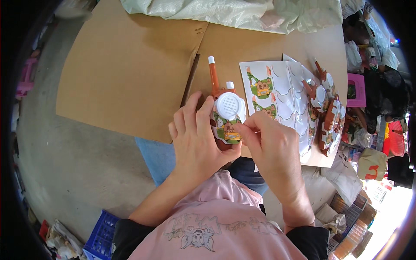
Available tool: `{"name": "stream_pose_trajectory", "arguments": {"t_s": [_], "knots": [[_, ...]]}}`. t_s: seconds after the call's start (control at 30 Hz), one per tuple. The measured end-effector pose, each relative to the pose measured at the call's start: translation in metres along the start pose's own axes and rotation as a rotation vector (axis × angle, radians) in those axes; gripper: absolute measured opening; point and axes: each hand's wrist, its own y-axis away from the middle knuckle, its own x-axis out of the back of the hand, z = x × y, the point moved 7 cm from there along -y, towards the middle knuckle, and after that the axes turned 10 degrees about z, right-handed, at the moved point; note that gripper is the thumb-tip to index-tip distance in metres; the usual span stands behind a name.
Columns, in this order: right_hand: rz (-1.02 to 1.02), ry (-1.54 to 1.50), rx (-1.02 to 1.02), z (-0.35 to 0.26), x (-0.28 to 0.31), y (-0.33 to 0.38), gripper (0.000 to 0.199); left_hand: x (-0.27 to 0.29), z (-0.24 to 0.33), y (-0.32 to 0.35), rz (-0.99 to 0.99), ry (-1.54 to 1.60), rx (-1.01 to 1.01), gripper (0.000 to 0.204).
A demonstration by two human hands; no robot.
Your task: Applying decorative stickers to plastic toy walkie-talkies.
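A brown and white toy walkie-talkie [229, 103] rests on the cardboard in front of me, its antenna pointing away. My left hand [193, 136] grips it from the left side, fingers along its edge and thumb at the near end. Over the lower front lies a colourful cartoon sticker [231, 135]. At the sticker's right edge my right hand [273, 141] is closed, thumb and forefinger pinched on it. Whether that edge is stuck down is hidden by the fingers. Just right of the toy lies a white sticker sheet [282, 84] with several empty outlines and some stickers on it.
Several more toy walkie-talkies [333, 117] are piled on the sheets at the right edge of the cardboard [130, 73]. A whitish plastic sack [234, 11] covers the far edge. On the floor stand a blue crate [102, 234] and a pink stool [356, 90]; another person [381, 97] is at far right.
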Motion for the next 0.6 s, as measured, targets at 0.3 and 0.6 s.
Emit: {"name": "stream_pose_trajectory", "arguments": {"t_s": [0.3,0.6], "knots": [[-0.016,-0.002,0.032,-0.003,0.003,-0.006,0.016,-0.001,-0.002,0.001,0.002,0.019,0.007,0.094],[-0.197,-0.214,-0.224,0.027,0.011,-0.025,0.011,0.001,-0.003,0.003,0.031,0.022,0.011,0.091]]}}
